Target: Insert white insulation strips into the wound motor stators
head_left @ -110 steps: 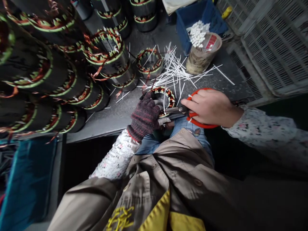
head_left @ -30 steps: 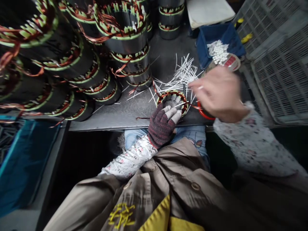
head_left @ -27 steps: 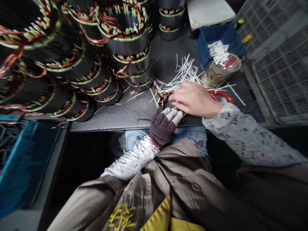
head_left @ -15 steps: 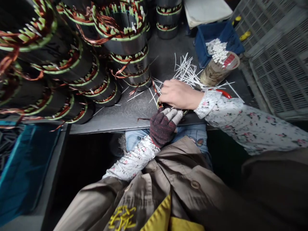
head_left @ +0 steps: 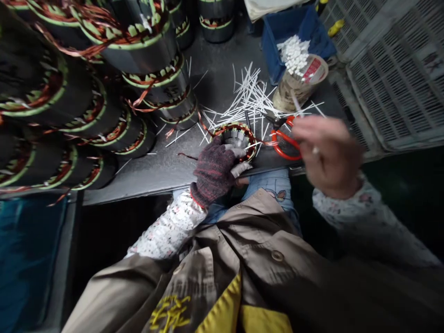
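Two hands show: the gloved left hand curls its fingers over the rim of one copper-wound stator lying on the worktop, while the bare right hand, raised and blurred, pinches one thin white plastic strip. One pair of red-handled scissors lies just beside the stator.
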### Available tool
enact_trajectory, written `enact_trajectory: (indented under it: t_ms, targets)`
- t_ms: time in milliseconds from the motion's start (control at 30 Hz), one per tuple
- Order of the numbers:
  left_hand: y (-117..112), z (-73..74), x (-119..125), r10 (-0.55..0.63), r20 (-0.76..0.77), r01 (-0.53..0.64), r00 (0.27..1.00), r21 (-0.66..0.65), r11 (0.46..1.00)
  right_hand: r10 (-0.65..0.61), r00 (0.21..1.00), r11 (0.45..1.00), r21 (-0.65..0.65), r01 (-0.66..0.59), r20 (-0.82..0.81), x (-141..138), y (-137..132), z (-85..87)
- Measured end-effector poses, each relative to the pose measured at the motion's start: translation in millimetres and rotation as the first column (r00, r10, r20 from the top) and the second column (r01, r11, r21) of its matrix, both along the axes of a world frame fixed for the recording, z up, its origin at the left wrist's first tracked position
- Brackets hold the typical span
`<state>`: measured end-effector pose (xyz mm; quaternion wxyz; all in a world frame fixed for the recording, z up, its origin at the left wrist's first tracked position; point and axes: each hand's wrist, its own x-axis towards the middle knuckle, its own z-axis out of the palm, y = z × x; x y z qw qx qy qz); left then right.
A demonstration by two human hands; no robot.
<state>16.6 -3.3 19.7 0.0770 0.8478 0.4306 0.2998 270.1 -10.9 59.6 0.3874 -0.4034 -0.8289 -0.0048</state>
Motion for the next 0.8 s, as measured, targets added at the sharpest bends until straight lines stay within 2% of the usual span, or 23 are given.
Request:
enact_trajectory:
  t_ms: [133, 200, 267, 367, 533, 667, 800]
  targets:
    - [-6, 0.2, 8, 0.051, -0.116, -0.037, 0.992, 0.122, 0.992, 0.215, 0.971, 0.973, -0.064, -0.223, -0.108, -10, -36, -49.0]
    - [-6, -2.5, 9, 0.047, -0.117, -0.031, 0.992, 0.140, 0.990, 0.264, 0.955, 0.956, -0.093, -0.277, -0.132, -12, -46, -65.0]
    - [-4, -6.0, 8, 0.045, -0.068, -0.038, 0.997, 0.107, 0.994, 0.287, 0.943, 0.951, -0.071, -0.302, -0.168, -12, -51, -73.4]
    - [-2, -9.2, 5, 0.055, -0.055, -0.052, 0.997, 0.056, 0.997, 0.279, 0.945, 0.955, -0.050, -0.291, -0.171, -8, -54, -75.6]
    - [-6, -6.5, 9, 0.103, -0.071, -0.097, 0.992, 0.075, 0.992, 0.239, 0.954, 0.960, -0.099, -0.260, -0.182, -6, -56, -71.8]
    - [-10, -6.3, 14, 0.136, -0.091, -0.128, 0.986, 0.092, 0.987, 0.172, 0.963, 0.966, -0.159, -0.206, -0.206, -23, -45, -69.7]
    - [-12, -11.0, 13, 0.101, -0.080, -0.099, 0.992, 0.023, 0.995, 0.170, 0.918, 0.952, -0.180, -0.246, -0.357, -48, -23, -66.9]
